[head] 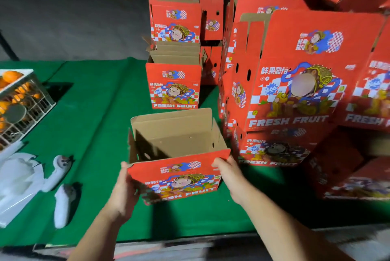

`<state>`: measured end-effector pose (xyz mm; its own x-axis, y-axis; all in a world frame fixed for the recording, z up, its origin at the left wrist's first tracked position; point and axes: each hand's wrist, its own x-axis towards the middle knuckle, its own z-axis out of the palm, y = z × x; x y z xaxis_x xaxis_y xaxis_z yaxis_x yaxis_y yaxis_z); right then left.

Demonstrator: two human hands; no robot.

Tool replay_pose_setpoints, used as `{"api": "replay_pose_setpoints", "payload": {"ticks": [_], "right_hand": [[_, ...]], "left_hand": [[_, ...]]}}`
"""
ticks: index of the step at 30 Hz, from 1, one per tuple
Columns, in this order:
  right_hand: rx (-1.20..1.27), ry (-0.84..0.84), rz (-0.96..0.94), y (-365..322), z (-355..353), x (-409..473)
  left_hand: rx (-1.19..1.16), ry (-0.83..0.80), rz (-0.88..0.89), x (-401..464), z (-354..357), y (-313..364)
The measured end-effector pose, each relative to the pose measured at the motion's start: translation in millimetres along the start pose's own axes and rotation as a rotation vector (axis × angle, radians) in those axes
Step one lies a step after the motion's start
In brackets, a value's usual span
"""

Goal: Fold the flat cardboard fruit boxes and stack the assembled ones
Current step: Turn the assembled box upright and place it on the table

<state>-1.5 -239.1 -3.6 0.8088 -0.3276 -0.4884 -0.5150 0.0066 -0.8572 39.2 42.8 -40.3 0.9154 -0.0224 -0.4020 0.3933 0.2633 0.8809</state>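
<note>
Red printed cardboard fruit box (175, 159), opened into shape with its brown inside showing, sits over the near middle of the green cloth-covered table (95, 113), held between both my hands. From the head camera, my left hand (124, 187) grips its lower left corner, fingers curled under the blurred edge; my right hand (226, 168) pinches the upper right corner of the front panel. Behind it stands a stack of two assembled red boxes (174, 75), and to the right a taller heap of the same red boxes (295, 83) leans close.

As I judge it, the box is formed and ready to go on a stack. Doing that well means keeping both corners square so the walls do not fold back, lifting level, and seating it straight on the stack behind, clear of the leaning heap. Whether the bottom flaps are locked I cannot tell.

At far left a white wire crate of oranges (19, 100) and white plastic bags (27, 178) lie apart.
</note>
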Motion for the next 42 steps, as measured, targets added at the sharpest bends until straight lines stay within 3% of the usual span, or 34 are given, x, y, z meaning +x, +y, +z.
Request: {"api": "replay_pose_setpoints", "payload": {"ticks": [3, 5, 7, 9, 11, 14, 17, 20, 23, 25, 28, 30, 32, 34, 37, 42], "right_hand": [[0.049, 0.054, -0.106, 6, 3, -7], [0.011, 0.154, -0.422, 3, 6, -18], [-0.29, 0.294, -0.796, -2, 10, -23], [-0.711, 0.382, -0.99, -10, 16, -22], [-0.991, 0.406, -0.973, -24, 21, -23], [-1.147, 0.353, -0.891, -50, 26, -25], [-1.25, 0.089, -0.768, -76, 14, -17], [-1.306, -0.171, -0.686, -99, 6, -17], [-1.351, -0.161, -0.732, -86, 5, -29], [-1.334, -0.159, -0.777, -62, 3, -42], [-1.308, -0.27, -0.703, -32, -9, -46], [-1.166, -0.356, -0.592, -32, -17, -31], [-1.065, -0.368, -0.57, -32, -16, -9], [-1.164, -0.425, -0.577, -28, -4, 7], [-1.284, -0.442, -0.474, -17, 5, 21], [-1.171, -0.478, -0.175, -58, -1, 32]], "left_hand": [[-0.022, 0.023, 0.081, -4, 15, 0], [-0.134, -0.008, 0.209, 0, 21, 12], [-0.088, -0.082, 0.329, 0, 34, 27], [0.011, -0.105, 0.325, -1, 49, 40], [0.014, -0.117, 0.258, 8, 49, 48], [0.114, -0.074, 0.079, 25, 32, 63], [0.38, -0.033, -0.094, 36, 28, 81], [0.482, -0.066, -0.156, 36, 28, 93], [0.544, -0.139, -0.154, 39, 13, 88], [0.499, -0.081, -0.192, 40, 2, 85], [0.523, 0.144, -0.068, 46, -6, 81], [0.917, 0.386, 0.102, 46, -1, 80], [1.363, 0.654, 0.404, 35, 12, 77], [1.527, 0.557, 0.63, 29, 35, 73], [1.517, 0.398, 0.547, 37, 59, 55], [1.054, 0.434, 0.483, 51, 32, 74]]}}
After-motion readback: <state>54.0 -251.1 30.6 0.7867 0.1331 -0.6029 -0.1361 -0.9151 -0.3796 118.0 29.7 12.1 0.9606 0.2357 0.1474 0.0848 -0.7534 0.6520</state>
